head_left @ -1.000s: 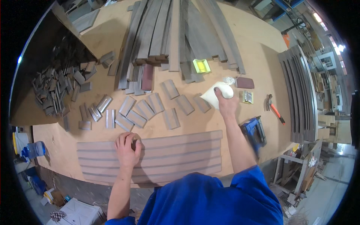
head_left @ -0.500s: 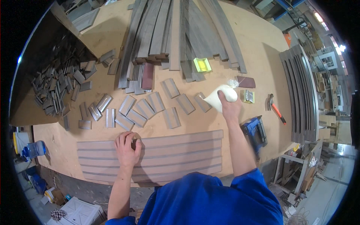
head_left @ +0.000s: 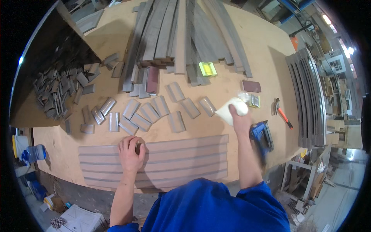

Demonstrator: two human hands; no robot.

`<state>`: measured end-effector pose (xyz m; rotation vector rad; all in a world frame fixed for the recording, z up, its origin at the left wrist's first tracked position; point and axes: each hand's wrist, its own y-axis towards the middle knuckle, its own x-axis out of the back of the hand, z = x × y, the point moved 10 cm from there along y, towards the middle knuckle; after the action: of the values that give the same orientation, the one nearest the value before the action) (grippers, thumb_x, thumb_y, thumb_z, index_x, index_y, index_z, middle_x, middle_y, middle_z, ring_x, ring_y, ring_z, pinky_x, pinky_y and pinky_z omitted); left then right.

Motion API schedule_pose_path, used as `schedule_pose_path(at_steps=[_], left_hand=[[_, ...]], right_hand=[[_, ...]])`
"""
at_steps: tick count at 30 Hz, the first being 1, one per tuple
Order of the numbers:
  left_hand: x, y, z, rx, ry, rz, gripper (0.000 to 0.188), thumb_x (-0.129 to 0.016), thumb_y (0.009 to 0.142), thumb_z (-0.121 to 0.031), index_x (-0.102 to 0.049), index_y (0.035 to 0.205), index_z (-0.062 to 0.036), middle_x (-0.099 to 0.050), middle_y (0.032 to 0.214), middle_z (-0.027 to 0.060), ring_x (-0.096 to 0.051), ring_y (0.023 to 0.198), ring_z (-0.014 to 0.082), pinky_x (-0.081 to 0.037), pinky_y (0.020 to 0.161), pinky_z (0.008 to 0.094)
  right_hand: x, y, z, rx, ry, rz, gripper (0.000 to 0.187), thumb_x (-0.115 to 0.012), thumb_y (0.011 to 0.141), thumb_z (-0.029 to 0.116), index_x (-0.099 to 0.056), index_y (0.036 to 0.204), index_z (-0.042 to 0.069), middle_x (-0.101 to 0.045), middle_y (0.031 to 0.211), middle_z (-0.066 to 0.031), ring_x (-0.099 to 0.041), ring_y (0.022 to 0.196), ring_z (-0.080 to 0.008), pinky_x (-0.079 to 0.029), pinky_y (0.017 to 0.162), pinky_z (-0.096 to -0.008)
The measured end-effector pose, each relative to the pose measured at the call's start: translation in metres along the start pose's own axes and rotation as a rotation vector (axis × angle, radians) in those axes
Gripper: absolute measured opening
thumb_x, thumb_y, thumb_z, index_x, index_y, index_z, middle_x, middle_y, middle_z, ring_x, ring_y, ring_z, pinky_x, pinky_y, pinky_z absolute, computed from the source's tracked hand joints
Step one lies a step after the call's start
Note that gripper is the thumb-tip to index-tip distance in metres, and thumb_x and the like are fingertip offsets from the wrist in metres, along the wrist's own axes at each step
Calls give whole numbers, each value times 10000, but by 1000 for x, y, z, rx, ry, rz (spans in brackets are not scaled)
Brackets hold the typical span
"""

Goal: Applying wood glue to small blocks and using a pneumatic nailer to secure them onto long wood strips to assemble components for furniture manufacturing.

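The right hand (head_left: 241, 120) wraps a pointed white bag (head_left: 227, 111) over the worktop's (head_left: 266, 62) right half; a firm, even grip should control its tip. The left hand (head_left: 130, 154) rests on strips (head_left: 185, 157) along the near edge, its hold unclear.

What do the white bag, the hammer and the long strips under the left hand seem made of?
White bag: probably soft plastic film; its clear end looks crumpled and glossy.
Hammer: likely metal head, by its grey look; orange grip perhaps plastic.
Long strips: wood or composite, perhaps; matt, brownish faces.
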<state>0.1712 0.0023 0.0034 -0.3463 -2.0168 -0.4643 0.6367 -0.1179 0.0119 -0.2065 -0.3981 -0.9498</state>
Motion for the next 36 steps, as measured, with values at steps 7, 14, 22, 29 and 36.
schedule_pose_path(at_steps=[7, 14, 22, 29, 36], left_hand=[[2, -4, 4, 5, -18, -16, 313, -740, 863, -194, -679, 1159, -112, -632, 1212, 93, -569, 1172, 350, -434, 1037, 502], [5, 1, -1, 14, -1, -12, 320, -749, 855, -194, -682, 1157, -112, -634, 1207, 89, -568, 1182, 342, -432, 1046, 499], [4, -2, 1, 19, -23, -18, 311, -742, 852, -206, -687, 1147, -126, -639, 1203, 76, -578, 1186, 320, -436, 1047, 485], [5, -2, 4, 38, -30, -32, 301, -738, 849, -220, -688, 1132, -130, -639, 1198, 59, -578, 1176, 316, -436, 1046, 488], [4, -2, 6, 30, -46, -17, 307, -730, 854, -221, -684, 1142, -125, -638, 1206, 74, -572, 1177, 328, -428, 1046, 497]], right_hand=[[-30, -23, 36, -458, 1072, 300, 750, -530, 990, 710, -500, 1476, 139, -687, 1268, -89, -696, 1157, -281, -630, 858, -501], [-47, 9, -25, -306, 726, 249, 546, -620, 1041, 449, -539, 1446, 93, -689, 1277, -81, -714, 1094, -240, -603, 863, -394], [-111, -2, 43, -20, 219, 199, 371, -872, 864, 225, -773, 1112, -34, -793, 1023, -89, -735, 936, -150, -577, 842, -326], [-115, 4, 39, 55, 177, 147, 387, -881, 862, 215, -764, 1141, -25, -791, 1037, -82, -735, 928, -148, -579, 852, -324], [-91, -7, 32, 10, 226, 99, 348, -875, 870, 164, -757, 1134, -30, -786, 1028, -87, -728, 924, -142, -582, 837, -318]])
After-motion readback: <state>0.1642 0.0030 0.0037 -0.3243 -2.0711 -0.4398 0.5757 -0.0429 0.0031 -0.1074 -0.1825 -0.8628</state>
